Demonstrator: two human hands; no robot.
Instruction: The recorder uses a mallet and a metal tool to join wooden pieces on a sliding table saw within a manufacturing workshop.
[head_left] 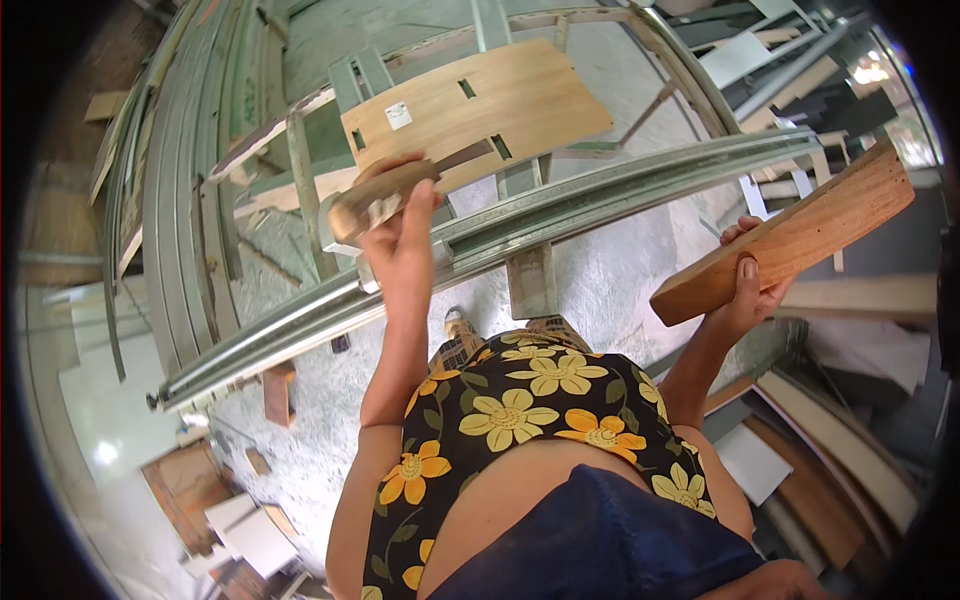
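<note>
While the left grip (pixel 403 240) clasps a wooden block (pixel 375 195) and the right grip (pixel 752 294) a plank (pixel 800 235), both should clear the metal rail (pixel 605 198).

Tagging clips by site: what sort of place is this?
Most likely a woodworking shop: a slotted wood panel lies beyond a long metal rail, boards are packed together at lower right, and the right hand holds a thick wood piece.

Pale, mottled floor (pixel 600 285); bright light (pixel 869 73) at far upper right, perhaps daylight.
</note>
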